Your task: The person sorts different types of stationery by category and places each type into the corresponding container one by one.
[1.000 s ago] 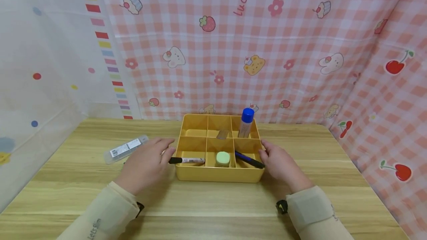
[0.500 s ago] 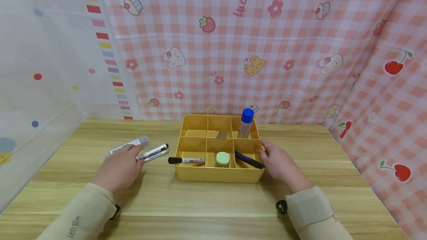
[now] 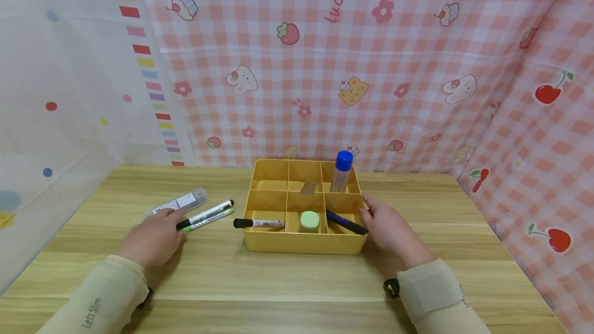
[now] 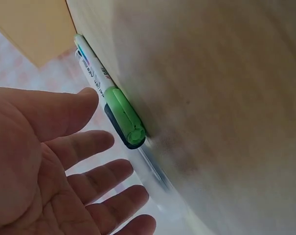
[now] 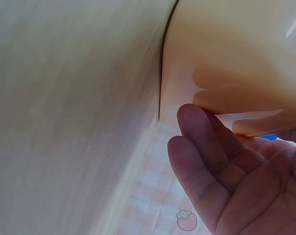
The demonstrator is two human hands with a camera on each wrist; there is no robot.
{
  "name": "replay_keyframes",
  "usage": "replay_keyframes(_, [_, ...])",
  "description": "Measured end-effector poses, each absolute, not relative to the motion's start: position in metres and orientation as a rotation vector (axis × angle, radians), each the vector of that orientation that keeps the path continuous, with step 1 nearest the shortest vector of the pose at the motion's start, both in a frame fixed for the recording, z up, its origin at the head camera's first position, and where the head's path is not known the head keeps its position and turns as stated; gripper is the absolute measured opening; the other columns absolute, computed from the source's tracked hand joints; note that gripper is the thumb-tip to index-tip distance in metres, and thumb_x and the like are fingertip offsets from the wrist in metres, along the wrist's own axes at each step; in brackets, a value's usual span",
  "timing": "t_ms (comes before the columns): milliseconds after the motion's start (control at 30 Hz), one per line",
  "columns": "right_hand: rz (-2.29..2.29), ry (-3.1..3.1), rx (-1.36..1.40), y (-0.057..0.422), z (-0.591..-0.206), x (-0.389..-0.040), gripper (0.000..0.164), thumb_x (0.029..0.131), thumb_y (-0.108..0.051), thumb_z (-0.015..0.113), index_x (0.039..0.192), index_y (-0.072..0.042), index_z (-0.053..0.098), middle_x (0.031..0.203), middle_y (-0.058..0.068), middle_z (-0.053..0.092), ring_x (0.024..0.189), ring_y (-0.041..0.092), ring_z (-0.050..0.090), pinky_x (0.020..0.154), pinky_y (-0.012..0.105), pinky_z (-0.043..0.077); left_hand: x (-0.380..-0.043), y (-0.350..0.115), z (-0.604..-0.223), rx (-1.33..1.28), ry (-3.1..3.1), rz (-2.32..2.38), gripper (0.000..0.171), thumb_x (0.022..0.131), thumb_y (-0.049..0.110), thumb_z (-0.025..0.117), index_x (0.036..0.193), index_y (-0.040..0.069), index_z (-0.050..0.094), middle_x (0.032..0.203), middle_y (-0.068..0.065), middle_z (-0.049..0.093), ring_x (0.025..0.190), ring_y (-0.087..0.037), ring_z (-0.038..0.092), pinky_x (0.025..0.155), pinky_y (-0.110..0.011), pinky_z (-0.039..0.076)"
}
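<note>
My left hand [image 3: 153,237] is at the left, its fingertips beside two pens. One is a black-capped marker [image 3: 211,211], the other a green-capped pen [image 4: 122,115]; both lie side by side on the table. In the left wrist view the thumb and fingers are spread apart, with nothing between them. My right hand [image 3: 390,228] rests against the right wall of a yellow divided box [image 3: 303,244], thumb near the rim. Its loosely bent fingers [image 5: 201,129] lie along the outer wall in the right wrist view.
A clear plastic case [image 3: 185,200] with a label lies behind the pens. The box holds a black-capped marker [image 3: 266,223] jutting over its left edge, a pale green block [image 3: 309,221], a dark pen [image 3: 345,222], a blue-capped tube [image 3: 342,171] and a brownish translucent piece [image 3: 308,187].
My left hand has moved left, away from the box toward the pens, then a little farther left, uncovering more of them. The right hand stays against the box.
</note>
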State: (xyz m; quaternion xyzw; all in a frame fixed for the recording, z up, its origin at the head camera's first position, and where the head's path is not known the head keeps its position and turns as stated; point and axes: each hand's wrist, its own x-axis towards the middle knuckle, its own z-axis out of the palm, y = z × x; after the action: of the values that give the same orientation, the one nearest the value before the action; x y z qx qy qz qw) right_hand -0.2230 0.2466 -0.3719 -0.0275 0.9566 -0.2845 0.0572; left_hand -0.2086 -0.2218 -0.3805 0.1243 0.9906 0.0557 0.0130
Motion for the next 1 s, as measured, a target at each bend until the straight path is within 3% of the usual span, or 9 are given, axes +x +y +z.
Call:
replay_keyframes(267, [-0.842, 2.916, -0.099, 0.2466, -0.372, -0.2225, 0.052, 0.101, -0.029, 0.04, 0.146, -0.006, 0.028, 0.13, 0.017, 0.05, 0.069, 0.021, 0.051, 0.057, 0.035, 0.043, -0.206, -0.2186, -0.3797, 0.443, 3.092, 0.093, 0.05, 0.087, 0.026, 0.064, 0.125, -0.004, 0.053, 0.123, -0.028, 0.05, 0.105, -0.046, 0.048, 0.083, -0.062, 0.043])
replay_keyframes(533, [-0.857, 2.903, -0.09, 0.2465, -0.3723, -0.2227, 0.052, 0.101, -0.029, 0.039, 0.146, -0.007, 0.028, 0.129, 0.016, 0.05, 0.062, 0.021, 0.048, 0.054, 0.035, 0.043, -0.2051, -0.2174, -0.3823, 0.449, 3.05, 0.101, 0.052, 0.085, 0.024, 0.066, 0.126, -0.004, 0.051, 0.12, -0.029, 0.052, 0.101, -0.046, 0.05, 0.08, -0.061, 0.045])
replay_keyframes(800, [-0.853, 2.906, -0.089, 0.2464, -0.3727, -0.2232, 0.052, 0.101, -0.03, 0.039, 0.146, -0.007, 0.028, 0.131, 0.017, 0.049, 0.062, 0.021, 0.048, 0.054, 0.035, 0.043, -0.207, -0.2208, -0.3833, 0.454, 3.066, 0.165, 0.018, 0.081, 0.011, 0.065, 0.097, 0.008, 0.06, 0.086, -0.011, 0.058, 0.073, -0.028, 0.057, 0.065, -0.053, 0.05])
replay_keyframes(1000, [-0.846, 2.914, -0.094, 0.2469, -0.3729, -0.2234, 0.052, 0.101, -0.03, 0.04, 0.146, -0.007, 0.028, 0.133, 0.018, 0.048, 0.073, 0.022, 0.052, 0.056, 0.035, 0.043, -0.2089, -0.2195, -0.3837, 0.408, 3.047, 0.211, 0.006, 0.083, 0.009, 0.061, 0.087, 0.012, 0.058, 0.078, -0.004, 0.056, 0.065, -0.019, 0.051, 0.061, -0.048, 0.049])
